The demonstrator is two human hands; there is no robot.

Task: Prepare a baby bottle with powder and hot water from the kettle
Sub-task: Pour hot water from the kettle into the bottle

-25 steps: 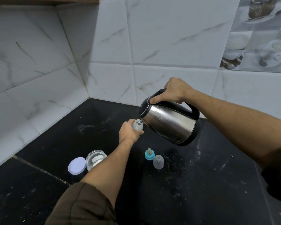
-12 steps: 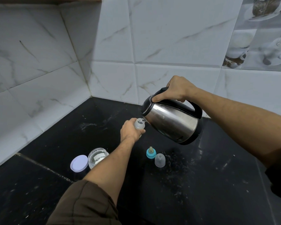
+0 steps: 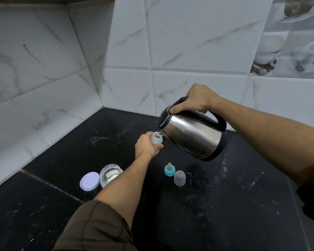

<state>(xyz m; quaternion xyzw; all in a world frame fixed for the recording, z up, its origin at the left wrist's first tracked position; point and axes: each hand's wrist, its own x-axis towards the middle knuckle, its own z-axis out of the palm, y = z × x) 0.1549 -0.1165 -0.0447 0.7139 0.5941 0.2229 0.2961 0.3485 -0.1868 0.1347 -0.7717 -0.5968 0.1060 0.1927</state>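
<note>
Near the middle of the frame, the left hand (image 3: pixel 146 146) is wrapped around a small clear baby bottle (image 3: pixel 156 138), holding it upright above the black desk (image 3: pixel 216 205); only the bottle's neck and open mouth show above the fingers. Right of centre, the right hand (image 3: pixel 198 100) grips the black handle of a stainless steel kettle (image 3: pixel 192 134), thumb pressed near the lid. The kettle is tilted down to the left, and its spout sits right at the bottle's mouth, touching or nearly so. Whether water is flowing cannot be told clearly.

Below the kettle, on the desk, a blue collar with its teat (image 3: pixel 169 170) stands upright, and just beside it to the lower right sits a clear dome cap (image 3: pixel 179 178). Toward the lower left of the frame, partly hidden behind the left forearm, stands an open clear jar (image 3: pixel 110 173), with its pale lilac lid (image 3: pixel 89 181) lying flat against its left side. The desk surface is speckled with pale specks and smears. White marble-look tiles (image 3: pixel 62 60) cover the corner walls across the upper frame.
</note>
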